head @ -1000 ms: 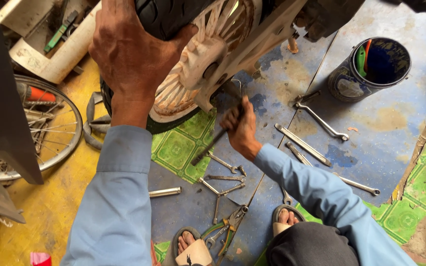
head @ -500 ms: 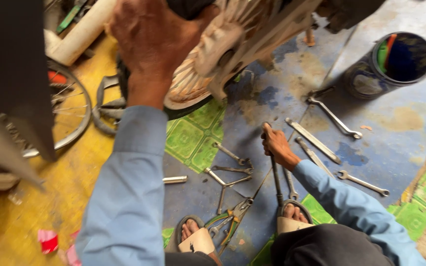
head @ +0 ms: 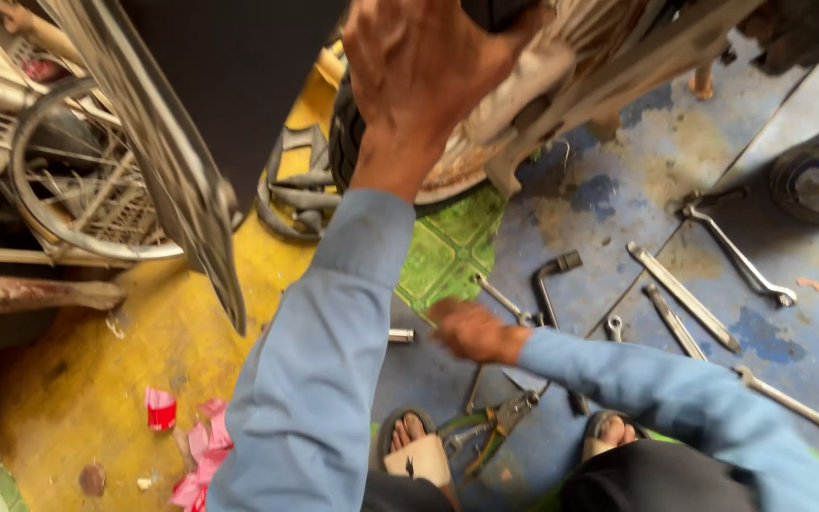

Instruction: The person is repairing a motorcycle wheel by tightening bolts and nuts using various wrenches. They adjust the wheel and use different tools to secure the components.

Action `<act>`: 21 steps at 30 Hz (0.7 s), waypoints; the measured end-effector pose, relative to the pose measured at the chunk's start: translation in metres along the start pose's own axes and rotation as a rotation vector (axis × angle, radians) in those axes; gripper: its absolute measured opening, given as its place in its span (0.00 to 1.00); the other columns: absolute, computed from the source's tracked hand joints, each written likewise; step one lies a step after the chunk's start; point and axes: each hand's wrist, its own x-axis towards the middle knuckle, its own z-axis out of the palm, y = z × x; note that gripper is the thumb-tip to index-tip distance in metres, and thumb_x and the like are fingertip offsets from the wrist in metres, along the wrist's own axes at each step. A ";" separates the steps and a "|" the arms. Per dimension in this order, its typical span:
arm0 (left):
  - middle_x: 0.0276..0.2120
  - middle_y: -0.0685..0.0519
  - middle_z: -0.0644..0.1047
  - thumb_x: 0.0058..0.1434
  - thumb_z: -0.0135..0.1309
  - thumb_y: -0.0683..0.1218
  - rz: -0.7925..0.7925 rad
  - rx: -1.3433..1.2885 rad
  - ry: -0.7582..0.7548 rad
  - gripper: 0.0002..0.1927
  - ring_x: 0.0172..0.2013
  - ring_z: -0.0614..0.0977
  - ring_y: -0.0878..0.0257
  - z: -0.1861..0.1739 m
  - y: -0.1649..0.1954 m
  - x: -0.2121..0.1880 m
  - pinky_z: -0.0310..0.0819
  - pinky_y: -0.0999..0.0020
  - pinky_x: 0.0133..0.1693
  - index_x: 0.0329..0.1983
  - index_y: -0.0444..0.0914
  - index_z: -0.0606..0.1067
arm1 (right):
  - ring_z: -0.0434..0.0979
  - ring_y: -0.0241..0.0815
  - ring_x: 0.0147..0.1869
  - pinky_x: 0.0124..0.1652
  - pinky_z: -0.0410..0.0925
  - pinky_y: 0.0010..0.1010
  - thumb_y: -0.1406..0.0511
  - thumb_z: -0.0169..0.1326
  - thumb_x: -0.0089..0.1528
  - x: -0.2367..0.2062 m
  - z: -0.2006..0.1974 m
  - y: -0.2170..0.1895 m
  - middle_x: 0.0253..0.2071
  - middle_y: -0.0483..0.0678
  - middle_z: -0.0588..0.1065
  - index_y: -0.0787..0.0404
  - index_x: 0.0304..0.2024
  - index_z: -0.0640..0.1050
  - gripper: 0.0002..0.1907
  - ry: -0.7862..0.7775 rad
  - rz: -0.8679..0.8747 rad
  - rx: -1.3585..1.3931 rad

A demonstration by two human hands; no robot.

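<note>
My left hand is pressed over the top of a motorcycle wheel with a pale cast rim and black tyre, gripping it. Blue sleeves cover both of my arms. My right hand is low over the floor, blurred, right beside an L-shaped socket wrench and thin spanners. Whether it holds a tool is unclear. Green-handled pliers lie between my sandalled feet.
Several long spanners lie spread on the blue floor to the right. A dark bucket stands at the far right. A bicycle wheel and a dark panel stand at left. Pink wrappers litter the yellow floor.
My right hand has dropped from the wheel hub down to the tools on the floor. The view has swung left and closer; my left hand stays on the wheel.
</note>
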 end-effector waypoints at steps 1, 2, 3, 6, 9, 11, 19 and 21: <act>0.26 0.52 0.78 0.51 0.63 0.77 0.016 -0.071 0.081 0.37 0.27 0.80 0.57 -0.003 -0.001 0.000 0.70 0.59 0.30 0.40 0.41 0.75 | 0.74 0.60 0.49 0.43 0.70 0.50 0.60 0.56 0.62 0.014 -0.001 -0.009 0.47 0.59 0.73 0.63 0.49 0.73 0.17 -0.062 -0.002 0.151; 0.30 0.51 0.78 0.51 0.66 0.76 0.075 -0.103 0.204 0.38 0.30 0.81 0.56 -0.005 0.000 -0.001 0.74 0.58 0.32 0.42 0.40 0.75 | 0.73 0.60 0.55 0.49 0.68 0.51 0.63 0.57 0.57 0.028 -0.001 -0.019 0.51 0.58 0.73 0.63 0.56 0.73 0.25 -0.123 -0.004 0.300; 0.33 0.50 0.79 0.50 0.69 0.74 0.140 -0.134 0.325 0.39 0.33 0.82 0.55 -0.006 -0.001 -0.002 0.77 0.57 0.33 0.45 0.40 0.74 | 0.71 0.60 0.57 0.50 0.66 0.52 0.61 0.57 0.59 0.044 -0.001 -0.027 0.53 0.59 0.71 0.63 0.59 0.71 0.27 -0.162 0.015 0.257; 0.42 0.46 0.79 0.48 0.73 0.71 0.245 -0.184 0.452 0.46 0.38 0.83 0.51 -0.005 -0.002 0.000 0.81 0.56 0.36 0.55 0.37 0.71 | 0.70 0.60 0.56 0.49 0.66 0.53 0.59 0.59 0.58 0.071 0.000 -0.041 0.53 0.60 0.70 0.65 0.60 0.69 0.30 -0.173 0.027 0.169; 0.44 0.46 0.78 0.46 0.74 0.72 0.236 -0.128 0.457 0.51 0.42 0.82 0.48 -0.001 -0.004 -0.002 0.79 0.54 0.39 0.62 0.38 0.68 | 0.74 0.57 0.55 0.47 0.71 0.48 0.63 0.57 0.63 0.080 0.009 -0.045 0.52 0.59 0.72 0.69 0.56 0.71 0.22 -0.215 -0.029 0.000; 0.43 0.46 0.77 0.46 0.75 0.72 0.235 -0.106 0.447 0.53 0.43 0.81 0.48 0.000 -0.005 -0.002 0.78 0.52 0.41 0.64 0.38 0.67 | 0.76 0.58 0.50 0.44 0.73 0.46 0.63 0.57 0.64 0.081 0.015 -0.041 0.47 0.61 0.73 0.74 0.54 0.71 0.23 -0.255 -0.052 0.008; 0.40 0.47 0.76 0.48 0.77 0.72 0.199 -0.069 0.338 0.52 0.42 0.80 0.47 -0.006 -0.003 -0.004 0.75 0.46 0.38 0.64 0.38 0.69 | 0.76 0.59 0.37 0.40 0.71 0.48 0.50 0.50 0.70 0.032 -0.005 -0.039 0.31 0.61 0.75 0.72 0.36 0.81 0.29 -0.272 0.534 0.667; 0.40 0.46 0.76 0.47 0.77 0.72 0.210 -0.055 0.322 0.51 0.42 0.80 0.46 -0.007 -0.001 -0.002 0.75 0.45 0.36 0.63 0.38 0.69 | 0.76 0.55 0.34 0.38 0.70 0.49 0.49 0.47 0.70 0.002 -0.030 -0.026 0.29 0.60 0.76 0.67 0.37 0.81 0.28 -0.363 0.585 0.708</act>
